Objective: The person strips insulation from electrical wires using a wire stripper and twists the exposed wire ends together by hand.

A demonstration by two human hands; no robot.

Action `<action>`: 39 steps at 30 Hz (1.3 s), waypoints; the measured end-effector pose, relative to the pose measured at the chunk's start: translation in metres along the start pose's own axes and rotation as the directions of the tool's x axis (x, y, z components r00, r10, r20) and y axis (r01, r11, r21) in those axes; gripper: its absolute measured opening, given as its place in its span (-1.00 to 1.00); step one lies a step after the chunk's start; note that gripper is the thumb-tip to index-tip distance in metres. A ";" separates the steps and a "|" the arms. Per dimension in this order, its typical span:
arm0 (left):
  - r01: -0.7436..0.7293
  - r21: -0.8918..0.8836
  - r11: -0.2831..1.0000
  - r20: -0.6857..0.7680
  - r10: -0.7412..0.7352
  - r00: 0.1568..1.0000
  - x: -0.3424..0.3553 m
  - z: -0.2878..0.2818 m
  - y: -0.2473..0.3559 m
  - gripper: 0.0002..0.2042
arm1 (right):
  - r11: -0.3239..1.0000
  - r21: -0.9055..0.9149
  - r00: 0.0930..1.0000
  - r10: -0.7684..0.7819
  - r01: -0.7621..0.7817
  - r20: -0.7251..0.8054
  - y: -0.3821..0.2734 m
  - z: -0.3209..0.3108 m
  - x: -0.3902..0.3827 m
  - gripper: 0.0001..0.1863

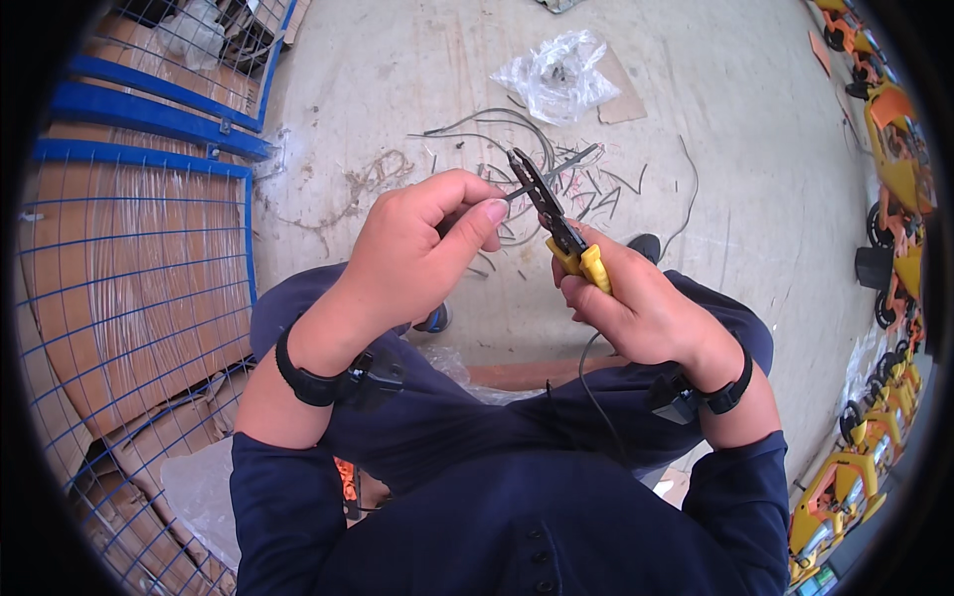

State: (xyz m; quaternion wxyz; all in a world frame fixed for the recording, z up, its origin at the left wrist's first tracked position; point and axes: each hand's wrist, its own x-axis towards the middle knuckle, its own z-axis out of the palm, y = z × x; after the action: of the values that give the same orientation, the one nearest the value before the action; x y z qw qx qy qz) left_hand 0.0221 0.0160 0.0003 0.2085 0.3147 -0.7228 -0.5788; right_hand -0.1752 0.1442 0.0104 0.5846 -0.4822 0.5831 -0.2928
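Note:
My left hand (pixel 427 248) pinches a dark cable (pixel 515 195) between thumb and fingers, left of the tool. My right hand (pixel 621 308) grips wire-stripping pliers (pixel 574 243) with yellow handles and black jaws, tilted up toward the left. The cable crosses at the jaws; whether they are closed on it I cannot tell. Several cut cable pieces (pixel 626 183) and longer loose cables (pixel 691 189) lie on the floor beyond my hands.
A blue wire-mesh cage (pixel 245 228) with cardboard (pixel 94 358) stands at the left. A plastic bag (pixel 556 74) lies on cardboard ahead. Yellow and orange wheeled machines (pixel 884 139) line the right side. My seated legs (pixel 303 288) spread below my hands.

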 end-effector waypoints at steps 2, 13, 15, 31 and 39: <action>0.020 0.060 0.998 0.066 -0.024 0.998 -0.001 -0.002 0.001 -0.86 | 0.999 0.015 0.999 0.035 -0.036 0.023 0.000 0.000 0.001 -0.60; 0.077 0.119 0.990 0.040 -0.082 0.996 0.000 0.001 0.004 -0.86 | 0.999 0.052 0.997 -0.016 0.013 0.072 0.009 0.002 0.003 -0.52; 0.082 0.109 0.991 0.038 -0.086 0.996 0.000 0.002 0.004 -0.87 | 0.999 0.035 0.996 -0.026 0.024 0.080 0.009 0.002 0.002 -0.52; 0.082 0.097 0.992 0.008 -0.083 0.996 0.000 0.004 0.002 -0.84 | 0.997 -0.039 0.993 -0.055 0.060 0.107 0.007 0.005 0.004 -0.33; 0.120 0.125 0.985 0.048 -0.127 0.991 0.000 0.003 0.005 -0.86 | 0.994 -0.105 0.994 -0.015 0.026 0.104 0.001 0.004 0.003 -0.35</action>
State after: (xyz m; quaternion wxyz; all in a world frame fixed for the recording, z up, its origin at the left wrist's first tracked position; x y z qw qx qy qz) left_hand 0.0191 0.0183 0.0043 0.1324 0.3546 -0.7414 -0.5541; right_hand -0.1713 0.1423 0.0076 0.5845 -0.5331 0.5618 -0.2420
